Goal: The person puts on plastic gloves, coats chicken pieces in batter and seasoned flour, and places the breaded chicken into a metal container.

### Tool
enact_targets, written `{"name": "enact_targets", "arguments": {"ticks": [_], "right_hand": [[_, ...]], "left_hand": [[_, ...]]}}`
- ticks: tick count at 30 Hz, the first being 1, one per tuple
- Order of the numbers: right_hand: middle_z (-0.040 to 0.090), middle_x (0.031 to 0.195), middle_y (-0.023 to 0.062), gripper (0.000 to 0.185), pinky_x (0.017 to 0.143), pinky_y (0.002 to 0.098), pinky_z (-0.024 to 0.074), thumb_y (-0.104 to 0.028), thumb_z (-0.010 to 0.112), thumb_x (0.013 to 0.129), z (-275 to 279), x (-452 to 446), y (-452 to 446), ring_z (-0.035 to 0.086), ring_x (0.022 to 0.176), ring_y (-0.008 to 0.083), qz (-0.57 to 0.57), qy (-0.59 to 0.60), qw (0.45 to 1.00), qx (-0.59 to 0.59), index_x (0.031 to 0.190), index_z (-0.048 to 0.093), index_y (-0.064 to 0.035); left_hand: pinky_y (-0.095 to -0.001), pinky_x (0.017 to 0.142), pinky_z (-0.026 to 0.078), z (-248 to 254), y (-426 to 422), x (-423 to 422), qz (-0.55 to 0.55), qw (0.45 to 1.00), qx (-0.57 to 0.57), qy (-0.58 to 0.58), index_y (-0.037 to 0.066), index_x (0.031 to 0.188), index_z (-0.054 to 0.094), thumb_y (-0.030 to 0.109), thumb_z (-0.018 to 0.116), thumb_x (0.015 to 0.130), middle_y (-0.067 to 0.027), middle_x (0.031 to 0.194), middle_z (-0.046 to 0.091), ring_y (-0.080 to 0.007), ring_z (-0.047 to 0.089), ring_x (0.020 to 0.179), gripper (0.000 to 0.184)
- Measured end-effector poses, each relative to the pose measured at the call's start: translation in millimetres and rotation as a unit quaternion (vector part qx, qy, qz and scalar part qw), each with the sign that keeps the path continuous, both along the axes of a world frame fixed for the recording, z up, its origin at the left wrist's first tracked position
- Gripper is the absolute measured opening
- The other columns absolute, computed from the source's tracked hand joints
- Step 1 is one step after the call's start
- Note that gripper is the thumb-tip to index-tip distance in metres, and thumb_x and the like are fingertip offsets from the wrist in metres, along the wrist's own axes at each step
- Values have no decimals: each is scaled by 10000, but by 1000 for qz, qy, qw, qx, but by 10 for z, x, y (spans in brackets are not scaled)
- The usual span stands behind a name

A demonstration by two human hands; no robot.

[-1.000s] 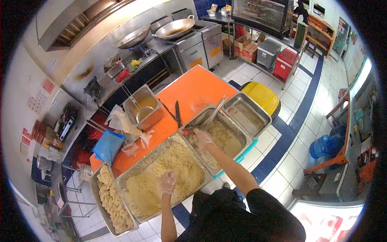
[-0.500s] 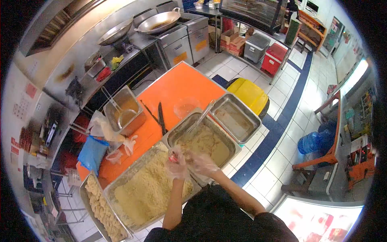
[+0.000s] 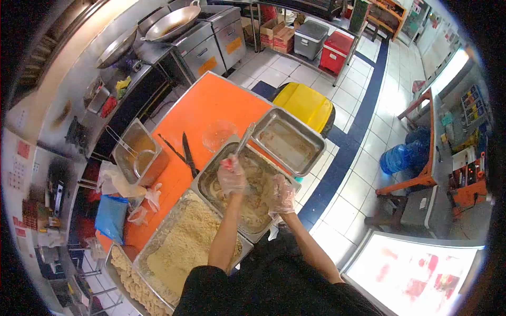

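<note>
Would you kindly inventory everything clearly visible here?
Tabletop: one, orange, centre.
Mixing pan: one, silver, under hands.
Whisk: one, silver, in pan.
Shallow tray: one, silver, beside pan.
Crumbly mix: one trayful, yellowish, lower centre.
Lumpy pieces: several, pale, lower left.
Strainer: one, silver, tabletop's left.
Knife-like tools: two, dark, tabletop.
Bag: one, blue, left.
Woks: two, silver, upper left.
Lid: one, yellow, upper centre.
Coolers: two, grey and red, top.
Jugs: at least two, blue, right.
Left hand: one, clear-gloved, over pan.
Right hand: one, clear-gloved, at pan's edge.
</note>
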State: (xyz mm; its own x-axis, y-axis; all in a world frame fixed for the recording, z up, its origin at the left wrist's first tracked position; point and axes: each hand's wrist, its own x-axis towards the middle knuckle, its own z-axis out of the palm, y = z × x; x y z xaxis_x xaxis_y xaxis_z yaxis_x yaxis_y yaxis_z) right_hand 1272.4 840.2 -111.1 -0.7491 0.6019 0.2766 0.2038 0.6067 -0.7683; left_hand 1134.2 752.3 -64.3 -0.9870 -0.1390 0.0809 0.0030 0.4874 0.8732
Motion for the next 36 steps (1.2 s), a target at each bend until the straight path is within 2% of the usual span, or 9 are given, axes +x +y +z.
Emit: {"name": "enact_targets", "arguments": {"ticks": [3, 10, 16, 22, 24, 25, 27, 34, 36], "right_hand": [[628, 834, 177, 147, 681, 469, 464, -153, 479, 904, 187, 36, 45, 608, 796, 390, 28, -53, 998, -17, 1009, 529, -64], [616, 803, 203, 207, 635, 489, 443, -158, 512, 868, -38, 97, 48, 594, 759, 401, 48, -65, 997, -3, 1041, 528, -45], [608, 805, 226, 235, 610, 485, 446, -186, 514, 877, 1, 89, 105, 587, 748, 408, 80, -31, 996, -34, 1027, 565, -12], [626, 861, 212, 232, 668, 498, 457, -200, 508, 885, 4, 93, 77, 594, 797, 399, 47, -18, 998, -38, 996, 597, -18], [628, 870, 210, 246, 674, 505, 455, -215, 495, 894, -30, 111, 47, 596, 810, 395, 56, -33, 997, -38, 1005, 596, -21], [630, 878, 209, 260, 680, 511, 453, -229, 483, 902, -35, 93, 61, 598, 824, 391, 56, -45, 997, -37, 1015, 594, -24], [636, 881, 199, 263, 685, 506, 459, -241, 492, 878, -66, 82, 86, 607, 799, 386, 57, -60, 996, -37, 1049, 574, -57], [627, 896, 240, 338, 730, 517, 442, -287, 487, 902, -83, 97, 83, 599, 840, 402, 90, -81, 991, -51, 1094, 560, -19], [626, 860, 232, 342, 701, 513, 443, -280, 492, 898, -50, 110, 105, 602, 804, 402, 87, -88, 991, -46, 1107, 554, -16]], "left_hand": [[-329, 465, 348, -5, -191, -84, 71, 965, 121, 219, 63, 587, 445, 375, 476, 942, -84, 513, 535, -211, 488, 468, 474], [-300, 443, 373, 636, -574, 373, 119, 957, 116, 237, 72, 593, 454, 354, 457, 953, -29, 491, 521, -159, 505, 464, 458], [-299, 470, 404, -77, -838, 585, 61, 969, 220, 94, 42, 653, 529, 252, 506, 935, -28, 614, 581, -127, 534, 510, 352], [-310, 511, 421, -765, -703, 399, -65, 967, 163, 187, 28, 725, 528, 260, 544, 917, -40, 671, 577, -174, 537, 535, 302], [-336, 496, 417, -284, -409, 410, -17, 953, -301, 14, 69, 835, 558, 399, 493, 927, -111, 693, 568, -207, 552, 561, 349], [-336, 496, 417, -217, -372, 325, -18, 954, -300, 16, 69, 835, 558, 399, 493, 927, -111, 693, 568, -207, 552, 561, 349], [-290, 572, 408, -88, -332, 143, 61, 991, -96, 75, 31, 734, 477, 301, 517, 925, -52, 672, 513, -187, 517, 668, 333], [-327, 516, 379, -89, -778, 155, 7, 999, 25, 32, 44, 721, 462, 303, 498, 930, -22, 641, 475, -175, 492, 617, 334], [-325, 501, 384, -315, -891, 219, -105, 939, 326, 37, 44, 728, 483, 301, 489, 930, -33, 635, 508, -182, 506, 596, 327]]}}
